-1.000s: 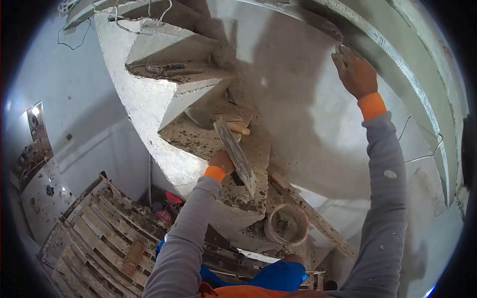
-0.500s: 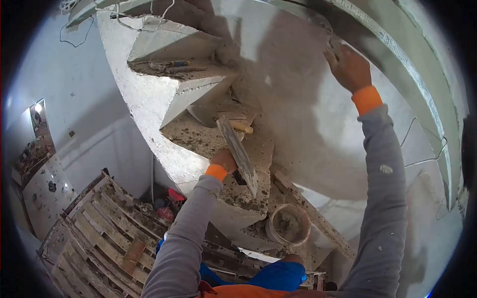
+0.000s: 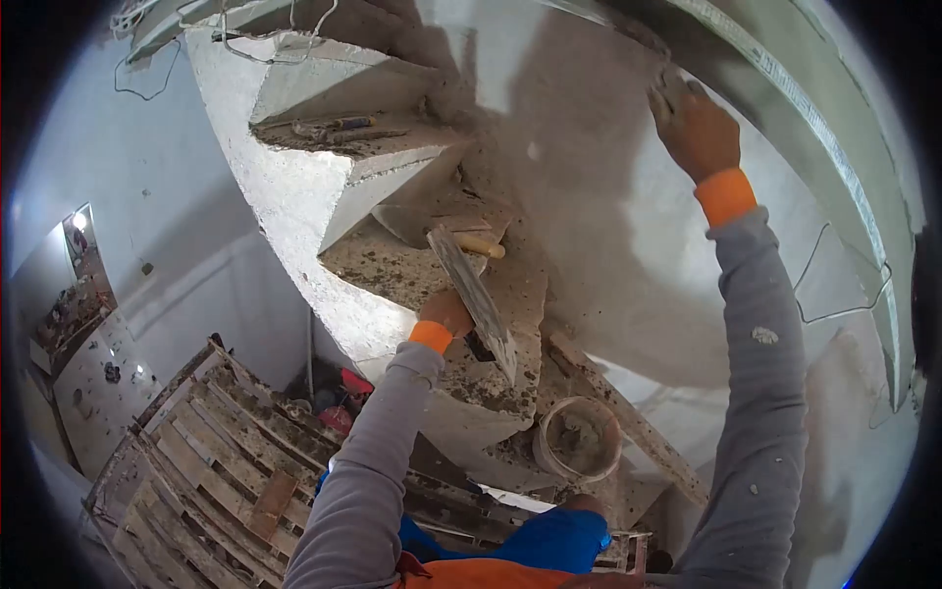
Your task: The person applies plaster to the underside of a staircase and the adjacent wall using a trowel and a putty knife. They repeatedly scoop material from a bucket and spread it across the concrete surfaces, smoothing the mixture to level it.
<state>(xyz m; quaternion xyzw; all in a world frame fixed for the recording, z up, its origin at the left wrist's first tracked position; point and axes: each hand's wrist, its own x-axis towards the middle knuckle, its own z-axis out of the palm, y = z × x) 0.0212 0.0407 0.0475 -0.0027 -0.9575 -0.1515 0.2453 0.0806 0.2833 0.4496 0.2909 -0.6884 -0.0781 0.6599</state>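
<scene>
My left hand [image 3: 449,312] is closed around the handle of a plastering float [image 3: 475,302], whose long flat board is smeared with grey mortar and seen nearly edge-on, tilted above a concrete step. My right hand [image 3: 697,128] is raised to the curved plastered wall [image 3: 608,196], close under the overhanging edge. Its fingers are bent together; what they hold is blurred and mostly hidden. On the step beyond the float lies a tool with a wooden handle [image 3: 481,245]. A bucket of mortar [image 3: 579,439] stands below, between my two arms.
Concrete stairs [image 3: 339,201] rise to the upper left, with a small tool [image 3: 348,124] on a higher step. A wooden plank [image 3: 628,417] leans beside the bucket. Slatted wooden boards [image 3: 206,432] lie lower left. Wire loops [image 3: 834,316] hang at the right.
My right hand has shifted very slightly right along the wall. My left hand still grips the float, in nearly the same place. The view has tilted a little.
</scene>
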